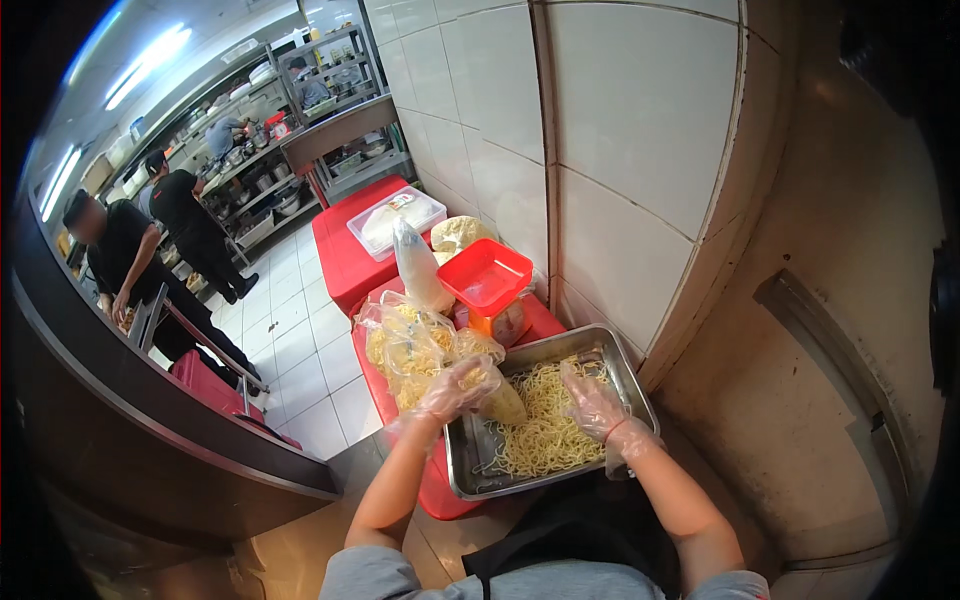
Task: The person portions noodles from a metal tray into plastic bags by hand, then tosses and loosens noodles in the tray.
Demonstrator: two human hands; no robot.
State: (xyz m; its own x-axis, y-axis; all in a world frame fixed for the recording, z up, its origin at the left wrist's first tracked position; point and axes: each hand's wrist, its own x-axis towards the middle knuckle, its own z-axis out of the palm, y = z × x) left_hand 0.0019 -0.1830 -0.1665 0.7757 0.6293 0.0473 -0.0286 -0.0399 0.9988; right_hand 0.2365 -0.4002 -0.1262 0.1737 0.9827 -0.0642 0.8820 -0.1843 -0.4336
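Observation:
Yellow noodles point(551, 442) lie loose in a rectangular stainless-steel tray point(469, 480). My left hand point(459, 391), in a clear plastic glove, grips a clear plastic bag of noodles point(505, 405) over the tray's left side. Its fingertips are partly hidden by the bag and the glove. At the right side of the tray, my gloved right hand point(596, 409) rests against the noodles with its fingers extended. Beyond my left hand, several clear bags of noodles point(409, 345) are piled up.
A red square basin point(487, 277) sits on an orange scale point(504, 324) behind the tray. Beside it stands a tall filled plastic bag point(420, 270). A lidded plastic box point(397, 221) rests on a red container point(334, 255). The tiled wall point(630, 112) is close right; co-workers point(187, 210) stand at left.

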